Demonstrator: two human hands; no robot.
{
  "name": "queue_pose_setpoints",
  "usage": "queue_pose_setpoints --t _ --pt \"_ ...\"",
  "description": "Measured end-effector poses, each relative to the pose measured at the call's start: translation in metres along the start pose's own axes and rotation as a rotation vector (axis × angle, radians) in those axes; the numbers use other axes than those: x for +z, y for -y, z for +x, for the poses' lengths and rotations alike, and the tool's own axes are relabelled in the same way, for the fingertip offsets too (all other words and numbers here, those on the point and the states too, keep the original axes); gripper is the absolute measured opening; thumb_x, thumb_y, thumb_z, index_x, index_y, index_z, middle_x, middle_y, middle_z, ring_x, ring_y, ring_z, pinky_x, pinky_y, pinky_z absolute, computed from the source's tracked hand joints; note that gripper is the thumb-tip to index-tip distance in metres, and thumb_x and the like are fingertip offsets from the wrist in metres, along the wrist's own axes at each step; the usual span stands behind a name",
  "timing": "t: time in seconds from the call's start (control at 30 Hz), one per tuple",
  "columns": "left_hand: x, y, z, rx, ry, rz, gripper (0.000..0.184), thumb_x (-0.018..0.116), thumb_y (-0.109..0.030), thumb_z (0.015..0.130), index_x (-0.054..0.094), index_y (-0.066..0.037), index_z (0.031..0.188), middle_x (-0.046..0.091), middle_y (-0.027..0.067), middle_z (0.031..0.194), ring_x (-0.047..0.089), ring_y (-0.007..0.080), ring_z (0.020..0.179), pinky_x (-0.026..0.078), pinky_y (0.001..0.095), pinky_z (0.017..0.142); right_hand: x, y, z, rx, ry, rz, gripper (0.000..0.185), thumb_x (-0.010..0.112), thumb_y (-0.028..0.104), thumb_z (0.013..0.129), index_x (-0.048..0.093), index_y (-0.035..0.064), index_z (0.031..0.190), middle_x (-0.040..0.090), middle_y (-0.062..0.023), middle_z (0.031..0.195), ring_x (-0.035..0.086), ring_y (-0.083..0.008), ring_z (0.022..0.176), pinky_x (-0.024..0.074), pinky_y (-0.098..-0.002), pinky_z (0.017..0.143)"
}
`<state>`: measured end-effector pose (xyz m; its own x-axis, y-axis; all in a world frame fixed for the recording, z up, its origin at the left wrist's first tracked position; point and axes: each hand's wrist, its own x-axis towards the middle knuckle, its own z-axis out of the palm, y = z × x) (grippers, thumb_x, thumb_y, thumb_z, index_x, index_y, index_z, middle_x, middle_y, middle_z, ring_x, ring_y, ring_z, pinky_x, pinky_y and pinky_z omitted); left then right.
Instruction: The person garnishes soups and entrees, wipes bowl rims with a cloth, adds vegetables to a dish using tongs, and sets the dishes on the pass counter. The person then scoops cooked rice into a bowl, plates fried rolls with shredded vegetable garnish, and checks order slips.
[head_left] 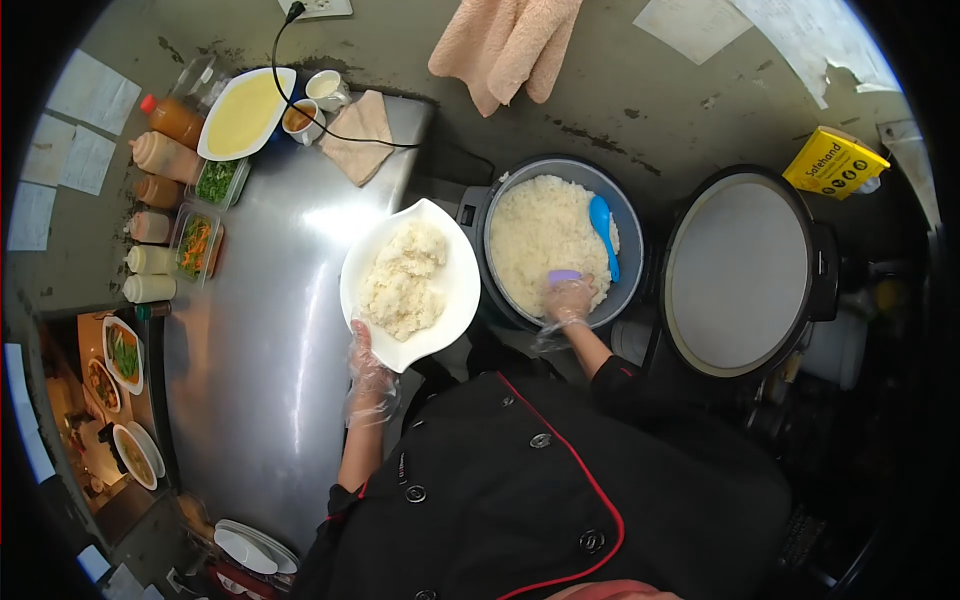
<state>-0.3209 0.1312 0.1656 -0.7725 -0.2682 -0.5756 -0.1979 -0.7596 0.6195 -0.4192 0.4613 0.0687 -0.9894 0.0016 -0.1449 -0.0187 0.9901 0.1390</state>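
Simultaneously, the gloved left hand point(369, 368), thumb along the rim, grips a white bowl point(459, 280) of rice point(405, 285); the right hand point(570, 299) is closed around a purple utensil point(563, 276) inside the rice cooker point(632, 248), near a blue spoon point(603, 230). Beyond, a yellow packet point(838, 163) reads "Safehand."

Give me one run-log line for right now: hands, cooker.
left hand: holds white dish, rice on it | right hand: grips purple tool at cooker rice | blue spoon: on cooker rice | cooker lid: open

A restaurant-style kitchen, shown by the large grey round rice cooker point(631, 215) beside a stainless-steel surface point(260, 330) edged with plastic squeeze bottles point(150, 260).
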Motion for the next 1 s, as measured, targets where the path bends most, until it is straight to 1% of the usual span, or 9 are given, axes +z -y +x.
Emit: queue_pose_setpoints --t 0.1,0.23,0.33,0.57,0.63,0.73,0.8,0.9,1.0 --pt "-0.002 0.005 0.001 0.018 0.056 -0.019 0.067 0.042 -0.045 0.094 0.026 0.004 0.137 0.042 0.0190 0.135 0.048 0.0315 0.119 0.043 0.0415 0.099 -0.010 0.010 0.021 0.117 0.272 0.543 0.041 0.054 0.043 0.078 0.070 0.0053 0.073 0.068 -0.0125 0.085 0.059 -0.0300 0.086 0.0358 -0.0441 0.090" --pt "0.002 0.003 0.005 -0.013 0.046 -0.063 0.069 0.044 -0.046 0.093 0.026 0.003 0.138 0.041 0.0189 0.135 0.047 0.0317 0.120 0.042 0.0420 0.100 -0.038 -0.026 0.007 0.007 -0.131 0.174 0.036 0.054 0.040 0.078 0.070 0.0084 0.068 0.068 -0.0106 0.083 0.050 -0.0364 0.102 0.0376 -0.0445 0.085" --pt "0.001 0.001 0.001 0.003 0.045 -0.063 0.070 0.045 -0.047 0.092 0.026 0.003 0.137 0.042 0.0196 0.134 0.047 0.0329 0.119 0.043 0.0431 0.099 -0.010 -0.005 -0.018 0.038 0.095 -0.232 0.034 0.055 0.038 0.075 0.070 0.0086 0.071 0.067 -0.0128 0.086 0.044 -0.0388 0.108 0.0364 -0.0475 0.084" --pt "0.006 0.001 0.000 0.036 0.009 -0.083 0.073 0.049 -0.047 0.090 0.026 0.004 0.137 0.042 0.0211 0.134 0.049 0.0351 0.117 0.045 0.0449 0.097 0.012 0.004 0.051 0.303 0.379 1.045 0.041 0.048 0.038 0.085 0.067 0.0022 0.077 0.066 -0.0143 0.077 0.053 -0.0359 0.101 0.0441 -0.0475 0.075" --pt "0.010 0.002 -0.002 0.041 0.000 -0.092 0.073 0.050 -0.047 0.090 0.026 0.004 0.137 0.042 0.0212 0.134 0.049 0.0350 0.117 0.045 0.0440 0.097 -0.060 -0.013 0.062 0.307 0.230 0.757 0.037 0.053 0.032 0.084 0.064 -0.0006 0.072 0.063 -0.0155 0.086 0.050 -0.0310 0.099 0.0447 -0.0436 0.078" --pt "0.012 -0.002 -0.002 0.029 0.001 -0.100 0.072 0.050 -0.045 0.090 0.025 0.004 0.137 0.042 0.0212 0.134 0.049 0.0352 0.117 0.045 0.0444 0.097 0.023 -0.043 0.076 0.090 -0.288 -0.243 0.034 0.060 0.031 0.081 0.063 -0.0004 0.068 0.056 -0.0172 0.098 0.047 -0.0321 0.098 0.0431 -0.0403 0.083" --pt "0.018 -0.007 -0.002 0.038 -0.041 -0.094 0.071 0.050 -0.044 0.091 0.025 0.003 0.137 0.042 0.0212 0.134 0.049 0.0349 0.117 0.045 0.0449 0.097 0.073 -0.011 0.071 0.217 -0.427 0.386 0.022 0.060 0.021 0.077 0.060 0.0003 0.071 0.044 -0.0218 0.112 0.047 -0.0342 0.094 0.0423 -0.0347 0.088" --pt "0.024 -0.012 -0.005 0.099 -0.012 -0.021 0.071 0.048 -0.045 0.091 0.024 0.001 0.139 0.040 0.0211 0.135 0.046 0.0364 0.119 0.042 0.0476 0.099 -0.049 0.015 0.031 -0.138 -0.130 0.410 0.019 0.054 0.018 0.081 0.063 0.0023 0.082 0.044 -0.0209 0.116 0.040 -0.0346 0.106 0.0382 -0.0409 0.094" --pt "0.015 -0.008 0.001 0.099 0.052 -0.050 0.070 0.048 -0.045 0.092 0.024 0.001 0.138 0.040 0.0211 0.135 0.046 0.0363 0.119 0.042 0.0477 0.099 -0.012 -0.037 0.070 -0.266 -0.393 0.444 0.019 0.061 0.024 0.076 0.068 0.0064 0.076 0.044 -0.0208 0.118 0.040 -0.0352 0.108 0.0377 -0.0417 0.093"
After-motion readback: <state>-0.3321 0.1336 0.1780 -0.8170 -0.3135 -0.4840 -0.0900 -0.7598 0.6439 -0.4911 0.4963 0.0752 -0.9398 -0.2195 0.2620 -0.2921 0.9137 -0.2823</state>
